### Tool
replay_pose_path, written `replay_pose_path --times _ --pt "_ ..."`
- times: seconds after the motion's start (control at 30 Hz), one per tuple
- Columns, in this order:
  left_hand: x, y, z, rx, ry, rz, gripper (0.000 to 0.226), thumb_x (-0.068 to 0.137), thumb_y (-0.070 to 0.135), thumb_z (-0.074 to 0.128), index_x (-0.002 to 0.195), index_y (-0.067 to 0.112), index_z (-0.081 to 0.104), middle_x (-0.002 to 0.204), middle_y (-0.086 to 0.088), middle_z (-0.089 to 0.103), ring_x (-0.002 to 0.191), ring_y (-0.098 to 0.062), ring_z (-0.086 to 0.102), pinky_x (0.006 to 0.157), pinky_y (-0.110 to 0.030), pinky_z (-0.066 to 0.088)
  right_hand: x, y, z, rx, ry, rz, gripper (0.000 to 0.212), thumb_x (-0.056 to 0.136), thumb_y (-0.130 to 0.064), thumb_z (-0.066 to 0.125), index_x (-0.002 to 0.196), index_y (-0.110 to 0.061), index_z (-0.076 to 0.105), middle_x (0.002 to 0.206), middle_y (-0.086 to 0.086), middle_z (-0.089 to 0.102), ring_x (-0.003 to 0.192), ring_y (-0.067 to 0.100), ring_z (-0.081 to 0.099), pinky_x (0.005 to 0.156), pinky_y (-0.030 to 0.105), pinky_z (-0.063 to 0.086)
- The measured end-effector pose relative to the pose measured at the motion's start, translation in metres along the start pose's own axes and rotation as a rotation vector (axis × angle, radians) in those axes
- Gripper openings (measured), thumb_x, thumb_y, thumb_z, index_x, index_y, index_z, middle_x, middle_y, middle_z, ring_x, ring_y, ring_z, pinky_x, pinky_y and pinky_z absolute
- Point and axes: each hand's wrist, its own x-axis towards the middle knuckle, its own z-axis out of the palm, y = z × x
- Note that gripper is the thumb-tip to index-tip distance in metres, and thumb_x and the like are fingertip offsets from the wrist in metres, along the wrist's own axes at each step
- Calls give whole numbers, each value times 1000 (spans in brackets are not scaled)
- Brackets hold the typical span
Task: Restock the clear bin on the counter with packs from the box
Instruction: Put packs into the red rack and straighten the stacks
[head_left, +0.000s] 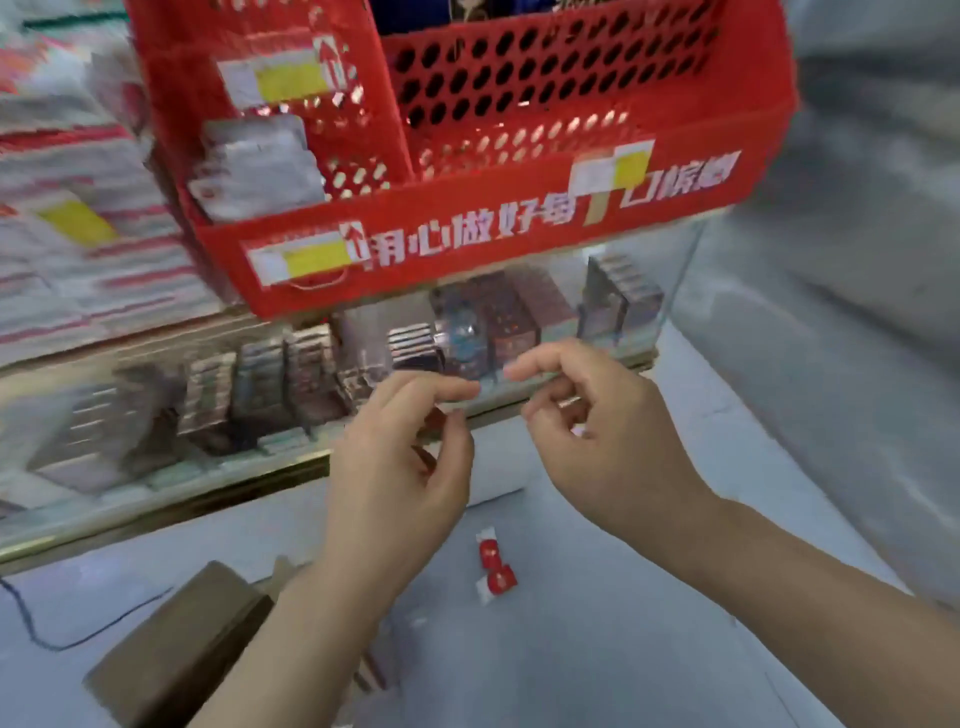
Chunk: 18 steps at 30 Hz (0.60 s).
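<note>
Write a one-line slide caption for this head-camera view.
Left hand and right hand hover before a clear plastic bin of packs, below a red perforated plastic basket.

Clear bin (675, 260) w/ upright packs (511, 325) in rows; cardboard box (171, 649) btm-left

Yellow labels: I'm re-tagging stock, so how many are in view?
4. One yellow label on the red basket front left, one front right, one on its inner wall, one on the paper stacks at left. Others may be hidden.
</note>
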Motion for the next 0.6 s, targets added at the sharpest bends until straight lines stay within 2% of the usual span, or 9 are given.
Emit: replay_pose_path --times 0.1,0.2,0.37,0.47,0.53,0.6 --pt "-22 -19 50 -17 -24 -102 20 85 17 50 93 28 65 91 13 62 79 0 60 57 -14 46 -19 55 4 26 -55 102 28 81 2 53 95 -20 65 74 -19 56 65 1 54 54 9 39" --pt "-46 -49 94 -13 -30 -215 22 86 11 55 91 30 63 94 14 65 79 4 59 52 -6 40 -33 109 20 53 -105 196 31 82 3 52 94 -24 62 71 -19 57 60 5 54 52 11 39" --pt "-95 -133 174 19 -105 -401 24 86 6 58 91 28 66 95 15 65 83 5 58 57 -7 44 -57 212 67 15 -126 302 32 87 -2 51 93 -33 55 98 -21 61 77 2 57 63 8 41" --pt "-123 -194 225 30 -126 -495 21 87 7 57 94 22 68 93 12 67 77 8 58 58 -2 40 -69 276 99 14 -117 360 30 87 -3 49 91 -32 55 98 -19 61 74 0 56 60 10 40" --pt "-141 -237 259 37 -143 -553 19 88 11 56 97 22 68 93 12 67 76 5 60 59 -5 41 -78 316 123 18 -106 401 27 86 -5 49 94 -29 58 95 -20 61 73 -1 56 64 13 43" --pt "-162 -281 291 48 -178 -577 17 88 12 56 98 22 66 95 9 68 82 -1 62 67 -14 46 -87 353 149 6 -95 423 25 85 -7 50 98 -26 60 95 -18 61 78 2 58 77 18 47"
